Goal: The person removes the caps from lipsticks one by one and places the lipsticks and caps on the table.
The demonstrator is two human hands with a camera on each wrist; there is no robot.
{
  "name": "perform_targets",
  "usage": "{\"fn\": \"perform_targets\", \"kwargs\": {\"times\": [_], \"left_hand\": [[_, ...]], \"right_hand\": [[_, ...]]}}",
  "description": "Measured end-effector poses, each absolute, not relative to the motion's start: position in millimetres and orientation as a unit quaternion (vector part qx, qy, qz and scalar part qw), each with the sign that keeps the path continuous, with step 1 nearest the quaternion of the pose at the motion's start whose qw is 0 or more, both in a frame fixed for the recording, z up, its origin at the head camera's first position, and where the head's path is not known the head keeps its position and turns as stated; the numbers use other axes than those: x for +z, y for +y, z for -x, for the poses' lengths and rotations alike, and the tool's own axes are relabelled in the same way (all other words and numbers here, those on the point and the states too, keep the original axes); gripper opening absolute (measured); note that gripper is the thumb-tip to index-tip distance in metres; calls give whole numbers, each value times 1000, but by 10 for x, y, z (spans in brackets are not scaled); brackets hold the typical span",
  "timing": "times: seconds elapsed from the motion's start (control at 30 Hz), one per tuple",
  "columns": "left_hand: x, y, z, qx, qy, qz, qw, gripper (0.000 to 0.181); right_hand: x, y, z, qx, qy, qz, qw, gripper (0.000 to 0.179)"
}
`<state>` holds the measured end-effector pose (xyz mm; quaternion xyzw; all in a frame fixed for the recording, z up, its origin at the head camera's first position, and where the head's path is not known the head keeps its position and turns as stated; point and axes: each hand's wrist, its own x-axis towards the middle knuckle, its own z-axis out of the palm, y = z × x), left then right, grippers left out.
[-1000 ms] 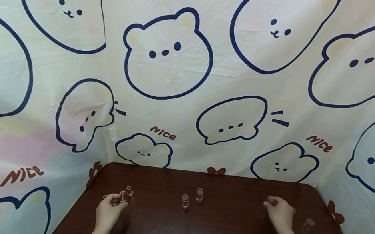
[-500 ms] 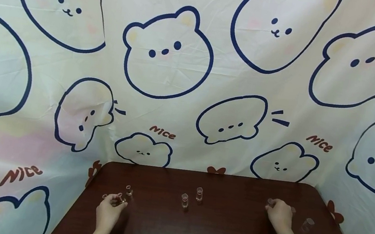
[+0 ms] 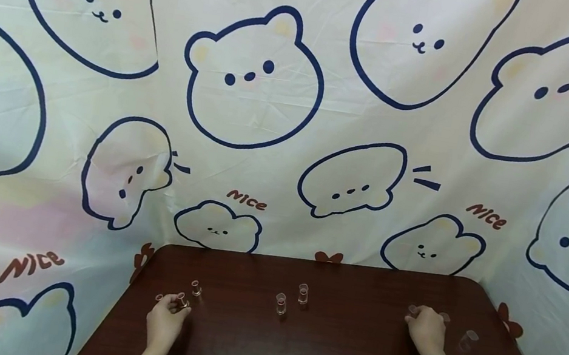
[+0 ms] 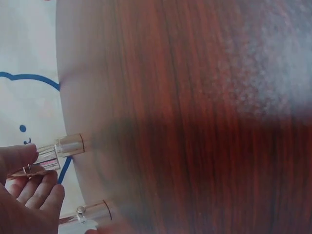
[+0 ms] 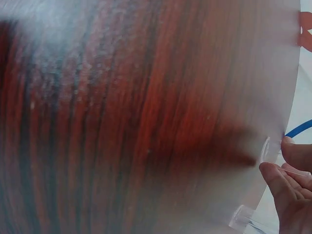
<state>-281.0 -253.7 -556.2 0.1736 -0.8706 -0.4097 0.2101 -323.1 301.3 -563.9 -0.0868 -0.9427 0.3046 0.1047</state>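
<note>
- Pinching a small clear cup [image 3: 181,299] between thumb and fingers, the left hand [image 3: 164,325] is near the left edge of the dark wooden table [image 3: 258,351]; whether that cup touches the tabletop, I cannot tell.
- Just beyond it, toward the far edge, stands a second clear cup [image 3: 197,288].
- A partly hidden cup [image 3: 159,297] shows only its rim beside the left hand, on the side of the left edge.
- Toward the far right corner, the right hand [image 3: 427,332] pinches a see-through cup [image 3: 412,310] with thumb and fingertips.
- Another faint cup [image 3: 444,317] shows just past the knuckles, and one more transparent cup [image 3: 469,340] is nearer the right edge.
- Between the hands, well apart from both, two upright cups [image 3: 281,304] stand near each other, toward the far edge's middle.
- Behind that edge hangs a pale cloth [image 3: 282,189] printed with blue-outlined animals.
</note>
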Motion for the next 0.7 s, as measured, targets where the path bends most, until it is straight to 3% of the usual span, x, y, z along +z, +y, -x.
{"fn": "perform_targets", "kwargs": {"times": [0.7], "left_hand": [[-5709, -2574, 2907, -417, -868, -175, 204, 31]], "right_hand": [[-5603, 3007, 3205, 315, -939, 99, 97, 23]]}}
